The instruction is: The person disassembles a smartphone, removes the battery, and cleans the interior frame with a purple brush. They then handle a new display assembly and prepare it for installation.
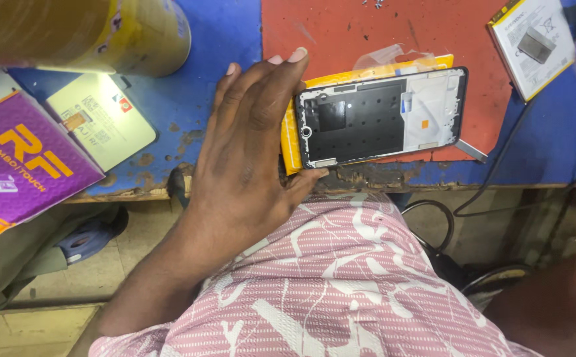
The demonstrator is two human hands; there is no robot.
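The tabletop (222,86), blue with a worn front edge, carries a red mat (367,39) at 12 o'clock. On the mat lies a phone frame (384,119), inner side up, resting on a yellow sheet (290,142) with clear film behind it. The left hand (248,152) is laid at the frame's 9 o'clock end: its fingers (284,66) are stretched flat and unclenched, with the thumb touching the near corner, so the frame is steadied rather than gripped. For steadiness, the frame is best kept flat on the mat and pressed lightly at its edge, clear of the open inner face. The right hand cannot be made out, so its state cannot be told. At 9 o'clock a purple box (23,165) and a pale card (99,119) are seen, well apart; a yellow tub (129,33) stands at 11 o'clock. At 2 o'clock a phone battery (532,43) lies, and a black cable (499,172) hangs over the edge at 3 o'clock.
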